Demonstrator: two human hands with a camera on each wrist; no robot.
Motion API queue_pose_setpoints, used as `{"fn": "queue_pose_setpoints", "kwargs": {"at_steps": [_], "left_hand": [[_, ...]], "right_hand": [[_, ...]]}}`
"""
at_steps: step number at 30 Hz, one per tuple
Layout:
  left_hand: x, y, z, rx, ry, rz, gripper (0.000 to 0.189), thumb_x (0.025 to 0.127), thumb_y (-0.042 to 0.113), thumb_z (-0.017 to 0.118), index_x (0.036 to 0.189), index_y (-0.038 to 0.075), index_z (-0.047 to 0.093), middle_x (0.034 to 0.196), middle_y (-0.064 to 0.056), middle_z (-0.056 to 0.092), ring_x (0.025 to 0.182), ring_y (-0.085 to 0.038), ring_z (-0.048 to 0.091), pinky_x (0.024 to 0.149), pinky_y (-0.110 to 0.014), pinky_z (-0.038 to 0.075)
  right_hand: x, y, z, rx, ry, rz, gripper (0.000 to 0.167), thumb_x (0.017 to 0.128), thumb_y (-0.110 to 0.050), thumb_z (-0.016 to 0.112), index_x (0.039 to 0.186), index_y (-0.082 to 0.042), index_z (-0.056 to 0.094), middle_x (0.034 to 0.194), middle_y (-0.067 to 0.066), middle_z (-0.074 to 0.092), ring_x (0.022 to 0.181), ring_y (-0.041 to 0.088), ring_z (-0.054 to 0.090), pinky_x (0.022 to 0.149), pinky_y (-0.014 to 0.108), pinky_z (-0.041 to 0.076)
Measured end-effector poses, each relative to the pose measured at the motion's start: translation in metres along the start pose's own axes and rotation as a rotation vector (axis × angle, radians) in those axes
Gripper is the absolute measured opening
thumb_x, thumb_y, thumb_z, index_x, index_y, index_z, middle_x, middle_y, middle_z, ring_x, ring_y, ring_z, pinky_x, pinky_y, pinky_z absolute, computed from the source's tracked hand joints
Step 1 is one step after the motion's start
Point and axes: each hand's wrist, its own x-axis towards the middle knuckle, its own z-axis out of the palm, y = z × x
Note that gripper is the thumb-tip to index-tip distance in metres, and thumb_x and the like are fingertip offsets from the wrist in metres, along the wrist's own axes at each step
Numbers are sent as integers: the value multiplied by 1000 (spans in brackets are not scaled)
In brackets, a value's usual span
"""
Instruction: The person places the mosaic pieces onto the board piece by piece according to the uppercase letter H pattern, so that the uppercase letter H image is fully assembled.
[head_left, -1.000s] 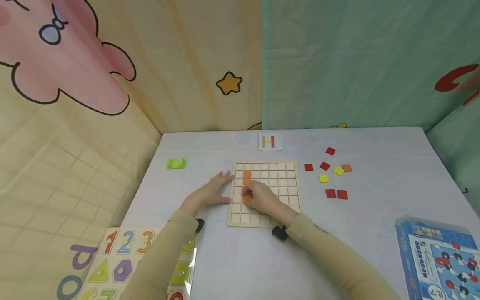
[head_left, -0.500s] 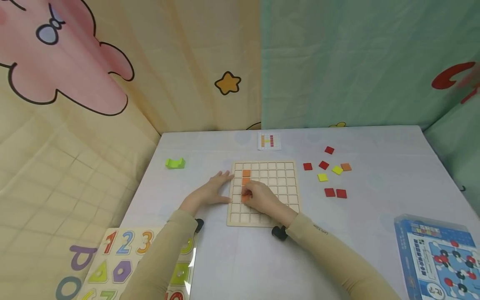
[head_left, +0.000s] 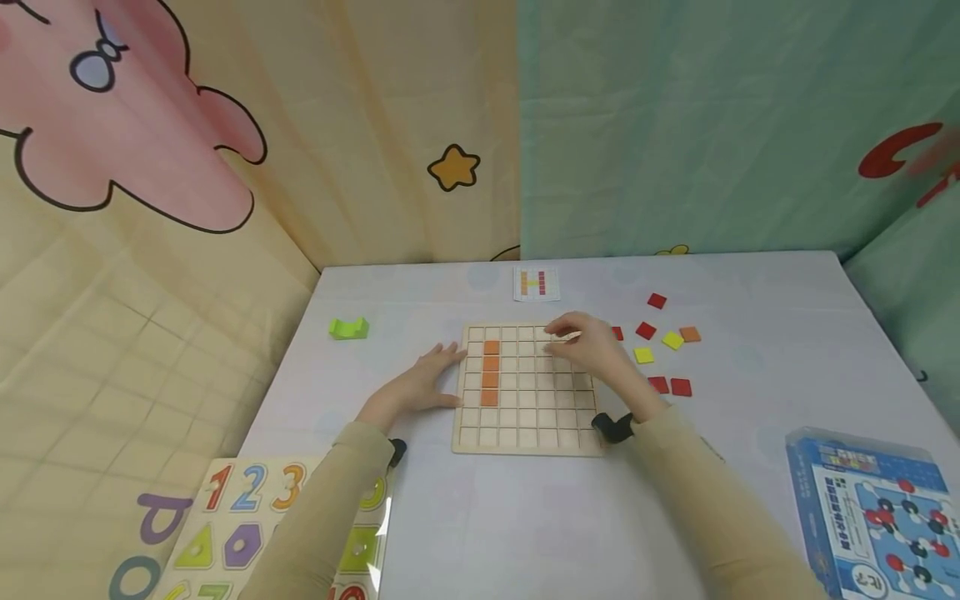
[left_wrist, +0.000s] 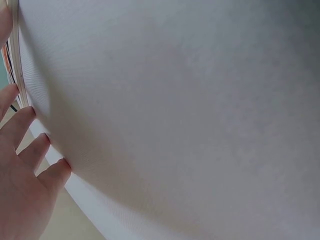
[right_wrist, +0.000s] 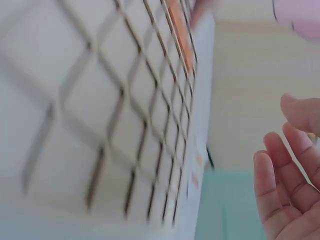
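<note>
A wooden grid board (head_left: 528, 421) lies mid-table, with several orange square tiles (head_left: 491, 363) set in a column near its left side. My left hand (head_left: 420, 385) rests flat with fingers spread, fingertips and thumb at the board's left edge. In the left wrist view its fingertips (left_wrist: 64, 162) touch the white tabletop. My right hand (head_left: 592, 343) hovers over the board's upper right corner, fingers loosely bent and apart from the thumb. Nothing is between them in the right wrist view, where the hand (right_wrist: 295, 185) shows beside the blurred grid.
Loose red (head_left: 681, 387), yellow (head_left: 644, 356) and orange tiles (head_left: 690, 334) lie right of the board. Behind it is a pattern card (head_left: 536, 284). A green plastic piece (head_left: 348, 329) lies at left, a number puzzle (head_left: 217, 533) front left, a blue box (head_left: 862, 508) front right.
My right hand has left the lowest orange tile and moved up and to the right, uncovering the whole orange column. My left hand stays at the board's edge.
</note>
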Motion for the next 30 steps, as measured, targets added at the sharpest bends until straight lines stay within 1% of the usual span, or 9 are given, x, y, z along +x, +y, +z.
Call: {"fn": "queue_pose_setpoints", "kwargs": {"at_steps": [2,5,9,15,20,23,26,29,30], "left_hand": [[0,0,1,-6,-1,-2,89,85,30,77,157,17,26,167,-6,11,155,-30,-1,125,-54,7],[0,1,1,-12,-3,3,89,85,29,77,157,16,27,167,-7,11,155,-31,0,125,-54,7],[0,1,3,-18,-5,5,89,84,29,77,157,16,27,167,-7,11,154,-31,0,125,-54,7],[2,-1,6,-6,2,6,90,84,31,78,157,17,27,167,-5,11,155,-30,0,124,-54,8],[2,-2,5,1,11,-1,90,84,31,78,157,18,27,167,-4,11,155,-30,0,124,-54,8],[1,-1,5,-3,13,1,89,84,30,78,157,17,28,167,-6,12,155,-31,1,125,-54,8],[0,-1,4,-6,13,3,89,84,29,78,157,16,28,167,-6,12,155,-30,0,125,-53,8],[-1,-1,3,-8,15,7,89,84,29,78,157,16,28,167,-6,12,155,-31,0,125,-53,8],[-1,-1,2,-7,14,5,89,84,29,78,157,17,27,167,-6,12,155,-30,0,125,-53,8]], "right_hand": [[-1,15,-25,4,55,57,34,90,-19,71,120,-4,65,124,16,64,116,33,59,96,47,53],[-5,37,-59,1,122,198,40,92,-26,68,127,-7,61,129,18,60,119,35,55,101,52,48],[-15,63,-91,-2,180,312,48,95,-34,63,134,-7,55,135,21,55,122,37,50,101,50,48],[-23,94,-116,12,231,385,60,95,-44,61,141,-8,49,140,23,48,122,38,49,95,46,54],[-14,145,-126,49,291,432,70,91,-52,62,146,-13,44,148,19,43,133,40,39,106,56,44],[-5,175,-128,65,278,445,74,89,-58,62,148,-18,43,151,19,40,136,42,35,109,62,38],[-6,173,-127,83,260,472,73,90,-56,62,149,-19,42,153,20,37,137,42,33,109,62,38],[-14,148,-125,90,256,501,66,94,-46,60,149,-15,41,153,19,37,135,41,35,105,52,46],[-17,141,-124,89,249,500,65,94,-43,60,149,-13,41,153,21,36,135,42,35,105,53,46]]}}
